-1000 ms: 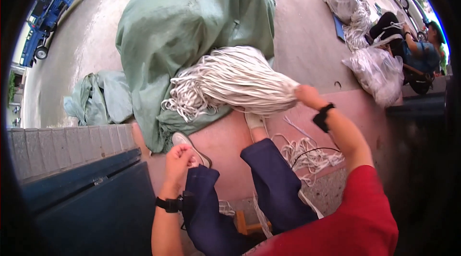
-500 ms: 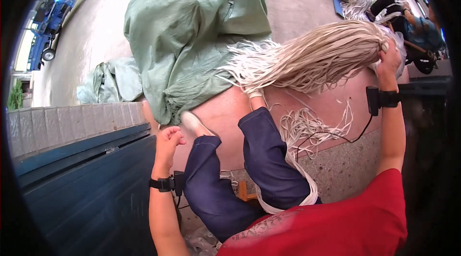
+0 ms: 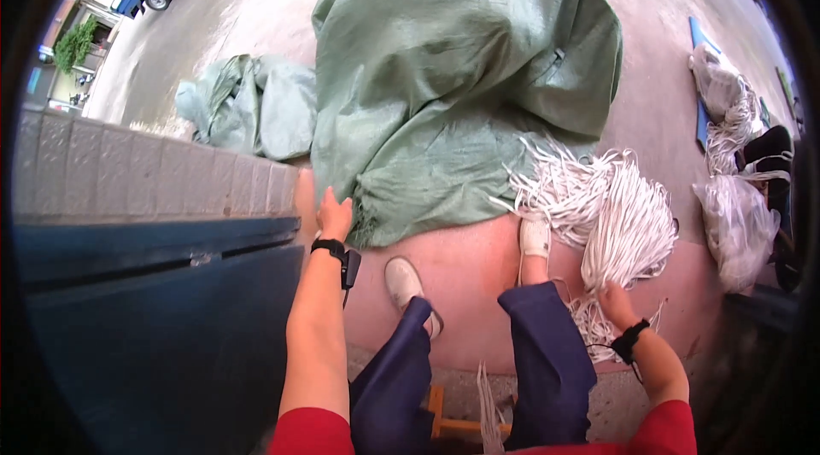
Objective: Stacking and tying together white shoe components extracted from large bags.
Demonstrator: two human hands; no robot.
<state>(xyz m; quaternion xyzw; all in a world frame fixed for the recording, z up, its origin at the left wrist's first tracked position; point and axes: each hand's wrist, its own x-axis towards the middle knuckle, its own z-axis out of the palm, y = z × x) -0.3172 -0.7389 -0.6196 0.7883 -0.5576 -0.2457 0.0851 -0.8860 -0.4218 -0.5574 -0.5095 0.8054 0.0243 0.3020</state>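
Two hands, cords and tarp
Right hand [image 3: 617, 306] grasps white cords [image 3: 628, 220]; left hand [image 3: 335, 216] rests open-fingered (loosely) against the green tarp [image 3: 444, 88].

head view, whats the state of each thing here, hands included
left hand: open, fingers at the edge of the big sack
right hand: gripping the bundle's lower end
bundle of white cords: loose, fanned out on the ground
big green sack: full, bulging, lying on its side
small green sack: crumpled, slack
clear plastic bags: filled, resting on the ground
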